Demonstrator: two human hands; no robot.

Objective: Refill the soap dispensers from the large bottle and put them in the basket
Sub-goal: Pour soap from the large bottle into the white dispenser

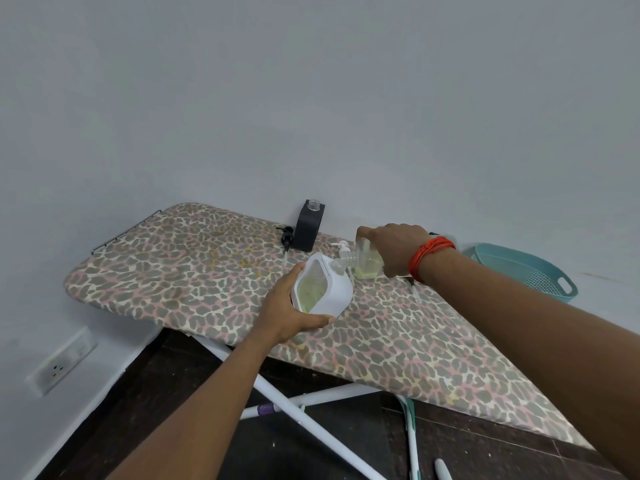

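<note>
The white dispenser (323,289) is held just above the near edge of the board (194,271), tipped so its long axis runs from lower left to upper right, with its open mouth at the upper right and its clear window, showing greenish soap, facing up. The left hand (287,313) grips it from below and from the side, thumb along the bottom. Touching that mouth is the neck of the clear bottle (367,265), which lies close to level with its neck pointing left and a little pale green liquid pooled along its low side. The right hand (394,251) clasps this bottle from above. The step in hand looks like the pour itself, most likely from bottle to dispenser, though no stream can be made out. Next the two mouths have to stay lined up while the bottle's base is raised. Then the white pump (342,249), lying just behind on the board, goes back on. Farther back a black dispenser (308,226) stands upright and uncapped against the wall, its black pump (286,237) beside it. The basket (540,268) sits off to the right, past the board, with no dispenser visible in it.
</note>
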